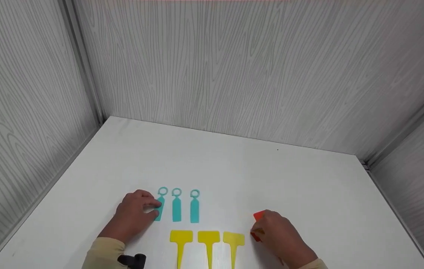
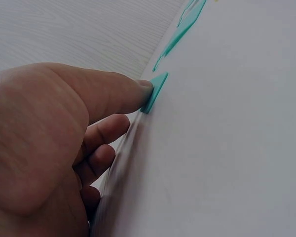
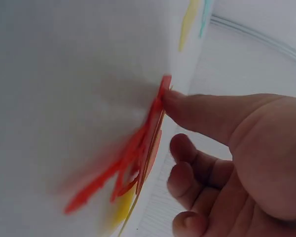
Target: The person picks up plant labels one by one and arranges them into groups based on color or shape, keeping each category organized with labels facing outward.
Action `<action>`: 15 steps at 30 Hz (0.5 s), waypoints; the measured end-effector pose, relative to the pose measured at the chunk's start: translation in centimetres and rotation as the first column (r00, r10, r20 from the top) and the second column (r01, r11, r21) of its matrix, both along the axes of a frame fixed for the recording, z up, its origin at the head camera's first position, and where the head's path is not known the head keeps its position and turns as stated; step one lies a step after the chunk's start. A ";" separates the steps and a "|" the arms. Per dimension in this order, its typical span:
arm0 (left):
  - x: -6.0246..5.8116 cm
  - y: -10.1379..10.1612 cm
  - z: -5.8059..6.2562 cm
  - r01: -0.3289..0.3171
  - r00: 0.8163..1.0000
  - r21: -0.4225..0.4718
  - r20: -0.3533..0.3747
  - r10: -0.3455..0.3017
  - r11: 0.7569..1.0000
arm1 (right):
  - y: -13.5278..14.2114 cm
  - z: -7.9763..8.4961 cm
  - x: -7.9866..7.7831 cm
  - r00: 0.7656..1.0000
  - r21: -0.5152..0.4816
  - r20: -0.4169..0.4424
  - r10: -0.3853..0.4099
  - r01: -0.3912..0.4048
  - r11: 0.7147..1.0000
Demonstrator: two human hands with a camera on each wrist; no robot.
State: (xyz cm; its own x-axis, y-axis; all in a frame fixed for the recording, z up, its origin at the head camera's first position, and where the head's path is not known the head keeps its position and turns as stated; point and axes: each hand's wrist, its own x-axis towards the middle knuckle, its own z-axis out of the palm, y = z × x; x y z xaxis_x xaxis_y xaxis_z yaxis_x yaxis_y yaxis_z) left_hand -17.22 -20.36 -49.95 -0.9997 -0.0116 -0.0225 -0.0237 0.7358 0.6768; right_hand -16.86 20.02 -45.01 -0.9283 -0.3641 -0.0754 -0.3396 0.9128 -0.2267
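My left hand (image 1: 134, 213) is at the leftmost teal ring-topped plant tag (image 1: 158, 211), its thumb against the tag's end in the left wrist view and fingertips at its edge. That tag lies slightly tilted on the table. A second teal tag (image 1: 176, 210) and a third teal tag (image 1: 194, 210) lie to its right in a row. My right hand (image 1: 277, 231) pinches a small bunch of red plant tags (image 3: 150, 126) low over the table. Some yellow (image 3: 122, 207) shows among the red pieces. The hand hides how many there are.
Below the teal row lie three yellow T-shaped plant tags, the left one (image 1: 181, 237), the middle one (image 1: 208, 237) and the right one (image 1: 233, 238). The white table (image 1: 230, 160) meets grey wood-grain panels (image 1: 219, 67) at the back and both sides.
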 end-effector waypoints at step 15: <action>-0.3 -0.1 -0.3 0.000 1.000 0.016 0.002 0.000 1.000 | 2.8 -0.1 0.7 0.925 0.200 -0.331 0.184 -0.122 0.972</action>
